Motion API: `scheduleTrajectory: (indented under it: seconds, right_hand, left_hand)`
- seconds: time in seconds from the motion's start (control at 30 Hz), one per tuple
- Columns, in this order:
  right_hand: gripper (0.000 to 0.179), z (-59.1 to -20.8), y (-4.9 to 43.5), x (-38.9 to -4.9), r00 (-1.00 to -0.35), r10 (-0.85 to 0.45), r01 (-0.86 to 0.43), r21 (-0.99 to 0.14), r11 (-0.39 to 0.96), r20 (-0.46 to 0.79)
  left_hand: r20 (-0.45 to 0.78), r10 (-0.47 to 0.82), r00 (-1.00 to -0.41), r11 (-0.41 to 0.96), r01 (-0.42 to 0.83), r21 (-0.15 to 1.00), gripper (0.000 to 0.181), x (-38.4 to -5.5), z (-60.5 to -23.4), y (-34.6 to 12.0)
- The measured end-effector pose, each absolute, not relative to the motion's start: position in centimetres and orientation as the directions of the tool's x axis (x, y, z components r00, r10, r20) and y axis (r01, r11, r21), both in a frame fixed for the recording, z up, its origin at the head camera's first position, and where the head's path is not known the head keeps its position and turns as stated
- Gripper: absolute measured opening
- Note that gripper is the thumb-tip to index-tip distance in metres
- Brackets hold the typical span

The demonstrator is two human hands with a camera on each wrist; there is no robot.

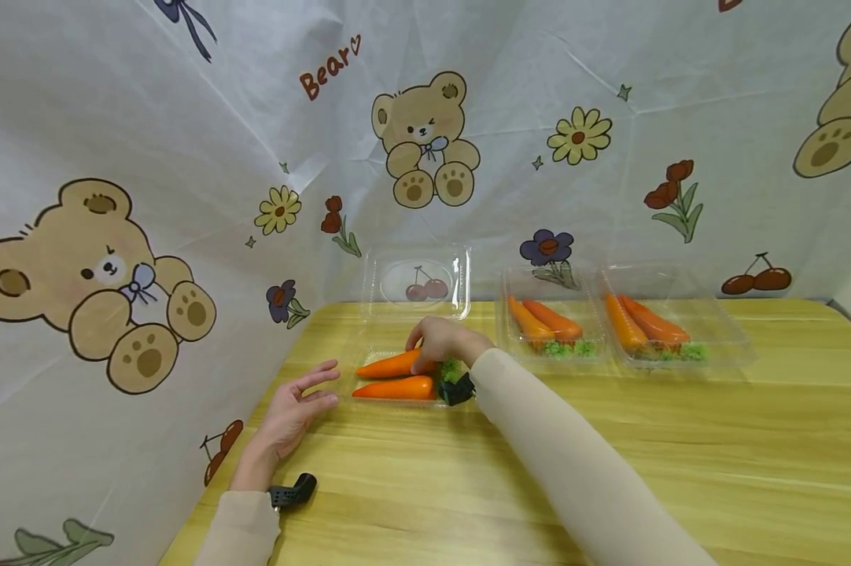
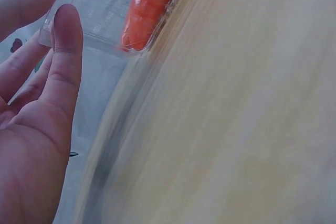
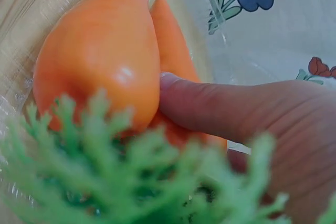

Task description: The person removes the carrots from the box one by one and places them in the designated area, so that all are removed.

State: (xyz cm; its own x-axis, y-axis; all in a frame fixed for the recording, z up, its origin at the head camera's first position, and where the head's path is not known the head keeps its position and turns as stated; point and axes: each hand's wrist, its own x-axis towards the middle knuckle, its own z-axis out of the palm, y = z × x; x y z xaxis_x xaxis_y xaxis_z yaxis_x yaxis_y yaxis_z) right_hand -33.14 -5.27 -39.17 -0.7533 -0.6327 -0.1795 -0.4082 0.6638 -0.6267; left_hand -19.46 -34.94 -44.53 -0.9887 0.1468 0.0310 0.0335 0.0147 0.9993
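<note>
Two orange carrots with green leafy tops lie in a clear plastic box [image 1: 390,402], whose transparent lid [image 1: 462,283] stands raised at the back. My right hand [image 1: 441,343] reaches into this box and grips the far carrot [image 1: 386,366] by its thick end. In the right wrist view the thumb lies between that far carrot [image 3: 170,40] and the near carrot [image 3: 100,61], and green leaves [image 3: 142,166] cover the foreground. Just left of the box is my left hand [image 1: 291,413], its fingers spread and holding nothing. The left wrist view shows its thumb and fingers around the box's corner [image 2: 47,32].
To the right stand two more clear boxes, a nearer one [image 1: 588,358] and a farther-right one [image 1: 723,346], each with two carrots and green tops. The wooden table [image 1: 411,487] meets a printed bear cloth [image 1: 270,141] at the left and back.
</note>
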Motion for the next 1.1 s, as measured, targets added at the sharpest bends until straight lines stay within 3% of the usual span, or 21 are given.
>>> scheduleTrajectory:
  seconds: [0.6, 0.8, 1.1]
  right_hand:
    - [0.041, -37.9, -4.7, -31.8, -0.769, -0.639, -0.470, -0.660, 0.586, -0.020]
    - [0.041, -36.9, -4.3, -31.4, -0.812, -0.577, -0.475, -0.676, 0.563, 0.089]
    - [0.046, -36.0, -2.7, -30.1, -0.902, -0.422, -0.336, -0.766, 0.548, 0.094]
  left_hand:
    - [0.020, 0.158, -0.987, 0.024, 0.024, 0.999, 0.062, -19.5, -44.7, -35.0]
    - [0.034, 0.153, -0.988, 0.021, 0.037, 0.999, 0.062, -19.6, -44.8, -35.2]
    - [0.034, 0.153, -0.988, 0.018, 0.038, 0.999, 0.060, -19.6, -44.9, -35.1]
